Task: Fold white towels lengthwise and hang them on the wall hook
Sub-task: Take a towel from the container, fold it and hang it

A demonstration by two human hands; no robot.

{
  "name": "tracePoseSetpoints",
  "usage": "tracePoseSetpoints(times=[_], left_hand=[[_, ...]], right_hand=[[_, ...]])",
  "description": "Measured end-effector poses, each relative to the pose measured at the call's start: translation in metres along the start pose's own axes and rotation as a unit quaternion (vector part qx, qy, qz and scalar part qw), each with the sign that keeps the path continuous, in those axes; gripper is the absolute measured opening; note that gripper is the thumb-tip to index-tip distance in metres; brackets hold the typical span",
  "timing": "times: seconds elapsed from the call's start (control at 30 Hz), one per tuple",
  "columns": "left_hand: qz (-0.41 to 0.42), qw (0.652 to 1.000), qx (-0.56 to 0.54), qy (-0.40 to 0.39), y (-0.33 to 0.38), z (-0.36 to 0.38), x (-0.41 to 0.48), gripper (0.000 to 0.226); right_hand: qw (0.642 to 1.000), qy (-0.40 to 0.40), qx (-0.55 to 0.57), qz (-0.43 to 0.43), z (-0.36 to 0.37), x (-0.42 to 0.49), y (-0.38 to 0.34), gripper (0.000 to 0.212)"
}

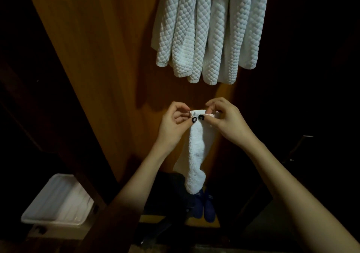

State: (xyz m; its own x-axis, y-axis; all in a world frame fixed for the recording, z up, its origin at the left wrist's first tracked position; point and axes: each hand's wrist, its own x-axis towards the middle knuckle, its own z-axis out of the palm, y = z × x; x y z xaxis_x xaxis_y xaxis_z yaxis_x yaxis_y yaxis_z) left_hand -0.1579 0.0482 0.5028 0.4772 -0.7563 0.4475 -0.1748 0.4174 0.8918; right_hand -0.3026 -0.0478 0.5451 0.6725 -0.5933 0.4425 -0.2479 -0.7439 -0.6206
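Note:
A small white terry towel point(195, 155) hangs down in a narrow folded strip in front of a wooden wall panel point(101, 57). My left hand point(175, 122) pinches its top edge from the left. My right hand point(224, 118) pinches the same top edge from the right, thumbs almost touching. Above them several white quilted towels point(208, 30) hang side by side against the panel. Their tops run out of the picture, so the hook is hidden.
A white plastic tray point(56, 200) sits low at the left on a dark ledge. A pair of blue slippers point(204, 204) lies on the floor below the towel. A dark door handle point(300, 145) shows at the right. The surroundings are very dim.

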Motion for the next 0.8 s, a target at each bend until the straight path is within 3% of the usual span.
tracePoseSetpoints(times=[0.17, 0.27, 0.4, 0.5, 0.63, 0.8], left_hand=[[0.052, 0.997, 0.053, 0.007, 0.013, -0.006, 0.014, 0.033], [0.08, 0.99, 0.112, -0.016, 0.015, -0.002, 0.016, 0.042], [0.136, 0.974, 0.177, -0.028, 0.013, -0.003, 0.018, 0.033], [0.091, 0.984, 0.141, -0.056, 0.014, -0.003, 0.013, 0.043], [0.066, 0.989, 0.109, -0.076, 0.015, 0.001, 0.01, 0.029], [0.079, 0.987, 0.088, -0.104, 0.022, 0.015, 0.015, 0.032]], right_hand=[[0.997, -0.062, 0.04, 0.04, -0.02, 0.002, 0.006, 0.016], [0.999, -0.03, 0.02, 0.012, -0.02, 0.004, 0.003, 0.022], [0.997, 0.029, 0.06, -0.028, -0.018, 0.012, -0.004, 0.02], [0.989, 0.063, 0.126, -0.048, -0.02, 0.015, -0.004, 0.009], [0.983, 0.086, 0.15, -0.066, -0.022, 0.015, -0.004, 0.03], [0.971, 0.066, 0.227, -0.029, -0.037, 0.008, 0.001, 0.039]])
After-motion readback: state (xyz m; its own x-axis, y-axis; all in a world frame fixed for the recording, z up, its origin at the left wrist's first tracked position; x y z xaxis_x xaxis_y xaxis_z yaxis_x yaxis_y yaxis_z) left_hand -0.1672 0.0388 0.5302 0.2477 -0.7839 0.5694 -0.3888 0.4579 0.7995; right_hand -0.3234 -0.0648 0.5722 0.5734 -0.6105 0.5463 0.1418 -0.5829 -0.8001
